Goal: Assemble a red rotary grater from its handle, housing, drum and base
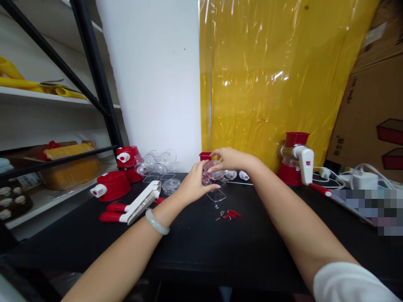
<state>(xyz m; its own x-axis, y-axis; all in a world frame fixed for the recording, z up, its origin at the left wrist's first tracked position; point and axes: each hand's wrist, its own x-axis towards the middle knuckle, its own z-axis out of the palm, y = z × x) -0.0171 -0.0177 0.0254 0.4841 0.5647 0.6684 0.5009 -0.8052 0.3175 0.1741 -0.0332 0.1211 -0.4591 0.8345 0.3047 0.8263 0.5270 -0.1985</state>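
Note:
Both my hands meet over the far middle of the black table (195,239). My left hand (193,184) and my right hand (228,159) are both closed on a clear plastic part (211,173), the right from above, the left from the side. A flat clear piece (216,195) lies just under them. Small red and clear bits (231,214) lie on the table a little nearer to me. A pale bangle (156,222) sits on my left wrist.
Red housings (110,185) and white-and-red crank handles (134,206) lie at the left, with several clear parts (159,165) behind. An assembled red-and-white grinder (296,163) stands at the right by cables and a charger (363,180). Yellow film (277,75), a black shelf rack (94,71) and cartons (374,109) surround the table.

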